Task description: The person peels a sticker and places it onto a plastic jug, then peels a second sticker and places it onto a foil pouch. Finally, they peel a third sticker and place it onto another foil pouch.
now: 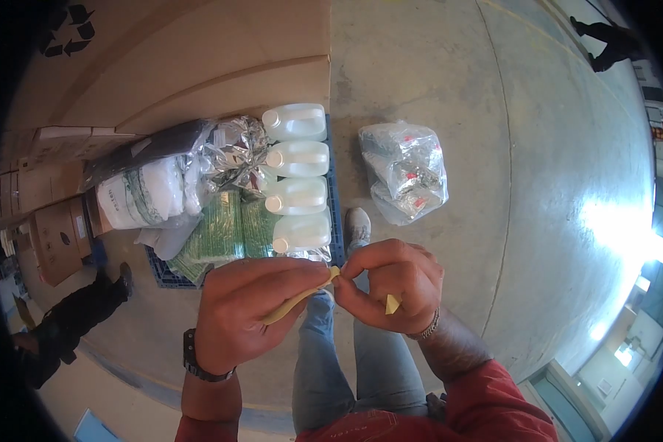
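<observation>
Left hand (247, 309), wristwatch (199, 361) on the wrist: grip pinched on a pale yellow strip (300, 295), which ran diagonally out of the fist toward the other hand. Right hand (390, 287), bracelet (426, 329) at the wrist: thumb and forefinger pressed together on the upper end of the same strip, with a further yellow bit (393, 303) showing below the curled fingers; whether that bit was one piece with the strip could not be told. Both hands stood close together at chest height, above the person's jeans-clad legs (346, 361) and a grey shoe (357, 227). On the concrete floor (493, 184) below: a blue pallet (334, 214) bearing four white plastic jugs (296, 177) in a row, green packs (225, 232) beside them, crumpled silver foil (236, 155), and a white sack (151, 193) with green print. Just beside the pallet, a clear plastic bag (405, 172) of small items lay on the floor. Cardboard boxes (162, 66) stood behind the pallet. Another person's dark-clad leg (81, 313) showed at the left edge.
</observation>
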`<state>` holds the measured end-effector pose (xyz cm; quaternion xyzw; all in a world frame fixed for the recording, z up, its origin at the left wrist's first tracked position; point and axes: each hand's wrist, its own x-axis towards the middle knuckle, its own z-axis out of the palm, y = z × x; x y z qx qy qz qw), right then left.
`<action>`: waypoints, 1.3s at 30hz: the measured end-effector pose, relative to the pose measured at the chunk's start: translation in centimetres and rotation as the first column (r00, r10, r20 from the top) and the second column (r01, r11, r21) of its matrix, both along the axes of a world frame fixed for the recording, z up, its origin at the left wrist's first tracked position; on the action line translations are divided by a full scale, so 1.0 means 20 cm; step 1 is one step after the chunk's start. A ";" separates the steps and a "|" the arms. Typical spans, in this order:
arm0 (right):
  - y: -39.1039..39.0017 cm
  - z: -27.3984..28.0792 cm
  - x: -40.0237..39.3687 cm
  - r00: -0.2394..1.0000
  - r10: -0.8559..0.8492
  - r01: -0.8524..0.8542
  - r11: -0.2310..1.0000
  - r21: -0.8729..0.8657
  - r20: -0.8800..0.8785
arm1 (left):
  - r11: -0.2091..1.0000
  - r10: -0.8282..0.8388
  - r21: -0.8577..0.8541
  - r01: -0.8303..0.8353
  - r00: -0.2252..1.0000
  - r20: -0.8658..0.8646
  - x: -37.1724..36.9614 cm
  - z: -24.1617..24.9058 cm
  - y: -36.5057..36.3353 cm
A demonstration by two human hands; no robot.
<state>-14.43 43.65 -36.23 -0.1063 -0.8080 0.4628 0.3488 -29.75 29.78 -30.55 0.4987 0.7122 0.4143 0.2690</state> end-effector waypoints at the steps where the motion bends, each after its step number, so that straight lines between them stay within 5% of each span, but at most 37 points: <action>1: 0.00 0.00 0.00 1.000 -0.009 0.009 1.000 0.004 0.000 | 1.000 0.004 -0.008 -0.004 1.000 -0.006 0.00 0.00 0.00; 24: 0.01 -0.01 -0.01 0.995 -0.092 0.089 0.992 0.088 0.026 | 1.000 -0.009 0.028 0.003 0.975 0.224 0.00 -0.08 -0.01; 26: 0.01 0.00 -0.01 0.997 -0.064 0.062 0.997 0.053 0.039 | 0.992 0.010 0.082 -0.093 0.721 0.693 0.01 -0.17 -0.05; 27: 0.01 0.00 -0.02 0.997 -0.064 0.062 0.997 0.053 0.040 | 0.992 0.010 0.081 -0.092 0.720 0.694 0.02 -0.18 -0.05; 29: 0.02 -0.01 -0.04 1.000 0.004 -0.004 1.000 0.018 0.006 | 0.966 0.260 -0.225 -0.130 0.474 0.842 0.05 -0.19 -0.04; 32: 0.01 -0.03 -0.04 0.999 0.044 -0.043 0.999 -0.007 0.023 | 0.988 0.152 -0.146 -0.047 0.443 0.884 0.05 -0.23 -0.03; 35: 0.00 -0.04 -0.03 0.998 0.029 -0.025 0.998 -0.065 0.059 | 0.993 0.115 -0.076 -0.090 0.602 0.791 0.05 -0.27 -0.03; 39: -0.01 0.00 -0.03 0.984 0.005 0.027 0.984 -0.175 0.181 | 0.984 0.163 -0.083 -0.157 0.616 0.771 0.07 -0.29 -0.03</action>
